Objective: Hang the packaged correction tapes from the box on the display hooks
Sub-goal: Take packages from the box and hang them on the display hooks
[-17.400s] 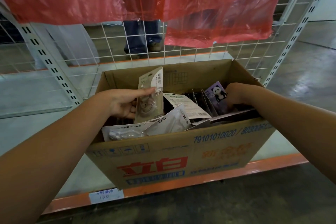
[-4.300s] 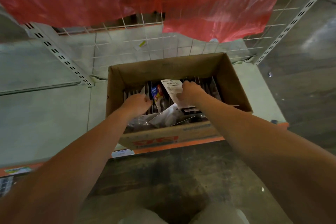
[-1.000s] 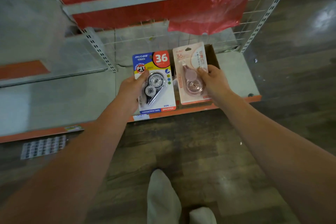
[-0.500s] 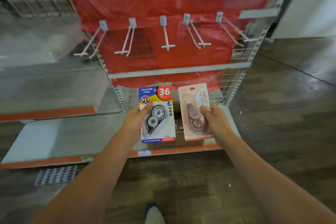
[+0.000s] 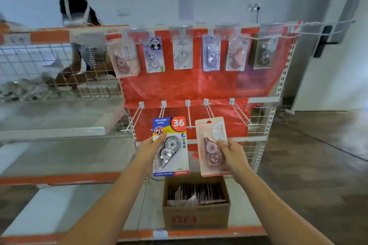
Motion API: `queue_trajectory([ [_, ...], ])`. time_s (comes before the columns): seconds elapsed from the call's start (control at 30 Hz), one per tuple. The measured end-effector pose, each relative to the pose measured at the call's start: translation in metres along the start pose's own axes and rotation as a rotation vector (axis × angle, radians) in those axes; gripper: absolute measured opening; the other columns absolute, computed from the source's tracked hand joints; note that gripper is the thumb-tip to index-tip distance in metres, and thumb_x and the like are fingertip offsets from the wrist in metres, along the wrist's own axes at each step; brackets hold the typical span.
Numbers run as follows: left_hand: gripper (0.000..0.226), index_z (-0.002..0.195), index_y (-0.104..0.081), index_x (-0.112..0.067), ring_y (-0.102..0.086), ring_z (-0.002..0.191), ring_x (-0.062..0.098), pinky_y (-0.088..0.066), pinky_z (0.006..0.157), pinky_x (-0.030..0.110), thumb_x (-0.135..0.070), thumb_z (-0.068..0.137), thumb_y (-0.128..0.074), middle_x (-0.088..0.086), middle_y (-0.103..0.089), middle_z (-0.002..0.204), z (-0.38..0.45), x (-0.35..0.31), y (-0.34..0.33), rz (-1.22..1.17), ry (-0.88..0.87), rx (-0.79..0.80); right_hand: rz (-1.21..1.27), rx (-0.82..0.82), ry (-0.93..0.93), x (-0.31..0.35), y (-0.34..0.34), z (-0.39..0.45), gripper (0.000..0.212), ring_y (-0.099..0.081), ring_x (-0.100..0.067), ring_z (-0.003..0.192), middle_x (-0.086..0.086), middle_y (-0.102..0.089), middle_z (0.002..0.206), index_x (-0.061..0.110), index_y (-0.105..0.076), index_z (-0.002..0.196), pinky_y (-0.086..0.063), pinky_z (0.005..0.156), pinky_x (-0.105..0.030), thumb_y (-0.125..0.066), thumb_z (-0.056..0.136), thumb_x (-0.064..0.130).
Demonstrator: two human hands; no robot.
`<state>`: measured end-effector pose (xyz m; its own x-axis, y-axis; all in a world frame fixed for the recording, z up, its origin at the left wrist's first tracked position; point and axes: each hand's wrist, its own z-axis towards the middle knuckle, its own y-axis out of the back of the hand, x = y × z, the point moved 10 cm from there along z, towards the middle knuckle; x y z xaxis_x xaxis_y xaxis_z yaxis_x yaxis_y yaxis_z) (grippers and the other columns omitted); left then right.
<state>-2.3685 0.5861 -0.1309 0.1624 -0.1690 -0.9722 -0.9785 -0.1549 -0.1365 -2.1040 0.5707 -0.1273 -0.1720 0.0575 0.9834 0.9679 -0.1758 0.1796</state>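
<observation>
Your left hand [image 5: 148, 150] grips a blue-and-white carded correction tape [image 5: 170, 146], thumb curled over its front; it reads "JINUO", "36", "PET", "CORRECTION TAPE" and "SMOOTH". Your right hand [image 5: 232, 152] pinches a pale pink carded correction tape [image 5: 212, 146], also marked "36". Both packs are upright, side by side, in front of the white wire display hooks [image 5: 188, 114]. Below sits the open brown cardboard box [image 5: 196, 218] of packs. Six blurred packs, seemingly correction tapes, hang on the upper row [image 5: 184, 53].

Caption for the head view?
Left hand and right hand each hold a packaged tape before bare hooks.
</observation>
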Motion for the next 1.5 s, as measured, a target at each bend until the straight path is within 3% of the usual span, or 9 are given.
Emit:
queue_trajectory([
  [0.2,0.019,0.096,-0.067,-0.005,-0.067,0.090,0.034,-0.052,0.088,0.050,-0.022,0.088,-0.065,0.020,-0.070,0.103,-0.009,-0.065,0.017,-0.042,-0.071,-0.012,0.002,0.017,0.087,0.059,-0.017,0.005,0.012,-0.066,-0.019,0.085,0.000,-0.067,0.093,0.024,-0.056,0.088,-0.056,0.076,-0.036,-0.049,0.098,0.025],
  [0.37,0.013,0.088,-0.065,-0.006,-0.070,0.061,0.018,-0.056,0.054,0.028,-0.017,0.092,-0.059,0.007,-0.074,0.075,0.000,-0.102,0.040,-0.079,-0.150,-0.005,0.006,0.035,0.144,0.090,-0.045,0.013,0.013,-0.065,-0.019,0.089,-0.002,-0.067,0.099,0.017,-0.058,0.102,-0.054,0.074,-0.031,-0.048,0.098,0.024],
  [0.63,0.014,0.086,-0.063,-0.007,-0.069,0.058,0.016,-0.055,0.053,0.026,-0.018,0.093,-0.058,0.005,-0.073,0.071,0.043,-0.159,0.107,-0.107,-0.228,-0.050,-0.003,0.096,0.244,0.149,-0.121,0.044,0.009,-0.066,-0.023,0.091,-0.004,-0.068,0.099,0.022,-0.060,0.093,-0.056,0.078,-0.041,-0.052,0.096,0.027],
  [0.77,0.013,0.087,-0.066,-0.010,-0.067,0.075,0.022,-0.054,0.079,0.037,-0.022,0.090,-0.062,0.010,-0.072,0.086,0.068,-0.179,0.149,-0.085,-0.254,-0.057,0.048,0.100,0.297,0.177,-0.165,0.059,0.019,-0.059,-0.017,0.083,-0.015,-0.066,0.098,0.006,-0.058,0.100,-0.053,0.073,-0.038,-0.052,0.097,0.023],
  [0.97,0.016,0.095,-0.065,-0.008,-0.069,0.077,0.024,-0.056,0.070,0.035,-0.023,0.090,-0.062,0.016,-0.070,0.098,0.109,-0.189,0.193,-0.059,-0.235,-0.027,0.138,0.136,0.328,0.203,-0.233,0.076,0.013,-0.063,-0.024,0.102,-0.004,-0.067,0.109,0.030,-0.059,0.091,-0.053,0.089,-0.049,-0.050,0.098,0.024],
  [1.1,0.023,0.103,-0.062,-0.003,-0.071,0.066,0.021,-0.055,0.052,0.029,-0.022,0.091,-0.059,0.010,-0.074,0.081,0.127,-0.184,0.207,-0.078,-0.191,0.008,0.154,0.116,0.349,0.218,-0.264,0.087,0.012,-0.064,-0.026,0.097,-0.003,-0.068,0.100,0.028,-0.061,0.087,-0.053,0.086,-0.050,-0.054,0.096,0.025],
  [1.3,0.015,0.096,-0.062,-0.007,-0.071,0.063,0.017,-0.055,0.051,0.025,-0.020,0.094,-0.055,0.005,-0.074,0.074,0.147,-0.180,0.217,-0.063,-0.188,0.043,0.223,0.121,0.405,0.245,-0.294,0.098,0.009,-0.061,-0.008,0.078,0.000,-0.066,0.093,0.015,-0.061,0.097,-0.051,0.070,-0.022,-0.053,0.096,0.017],
  [1.4,0.016,0.096,-0.063,-0.008,-0.071,0.063,0.017,-0.054,0.051,0.025,-0.023,0.093,-0.057,0.005,-0.074,0.074,0.155,-0.178,0.222,-0.072,-0.168,0.025,0.215,0.128,0.421,0.257,-0.302,0.103,0.017,-0.060,-0.012,0.083,-0.003,-0.065,0.095,0.006,-0.060,0.104,-0.051,0.073,-0.027,-0.052,0.097,0.018],
  [1.5,0.013,0.089,-0.062,-0.009,-0.069,0.056,0.015,-0.052,0.046,0.022,-0.020,0.093,-0.056,0.003,-0.072,0.066,0.158,-0.179,0.220,-0.129,-0.165,0.019,0.211,0.144,0.439,0.267,-0.308,0.109,0.010,-0.060,-0.014,0.082,-0.002,-0.065,0.090,0.014,-0.059,0.093,-0.051,0.075,-0.032,-0.052,0.097,0.020],
])
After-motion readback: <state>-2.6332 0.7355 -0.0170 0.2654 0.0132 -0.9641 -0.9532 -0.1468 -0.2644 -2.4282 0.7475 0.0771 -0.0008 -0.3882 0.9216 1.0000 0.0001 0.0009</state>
